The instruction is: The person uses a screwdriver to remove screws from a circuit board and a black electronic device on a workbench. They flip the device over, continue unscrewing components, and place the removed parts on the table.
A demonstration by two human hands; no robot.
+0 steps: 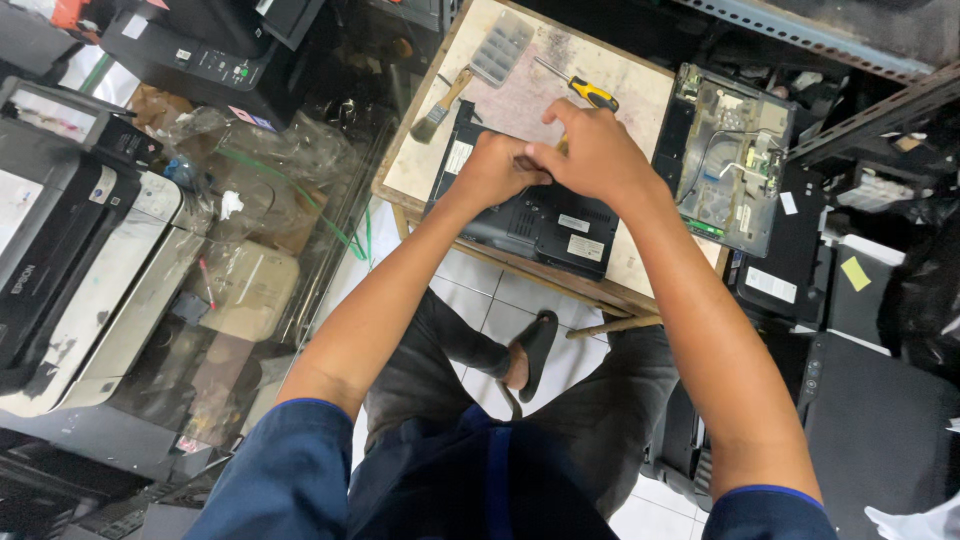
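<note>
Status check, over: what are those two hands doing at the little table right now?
Both hands, left hand and right hand, meet over the black laptop base. Whether they grip anything: unclear. Yellow-handled screwdriver lies just beyond the right hand; paintbrush lies left, apart.

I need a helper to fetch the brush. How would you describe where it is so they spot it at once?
Find the small wooden table in front of the person. At its left edge, left of the black laptop under both hands, lies the brush. It alone has a wooden handle and dark bristles; the screwdriver nearby has a yellow grip.

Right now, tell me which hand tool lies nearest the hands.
The yellow-handled screwdriver, just beyond the right hand; the paintbrush lies farther left.
</note>
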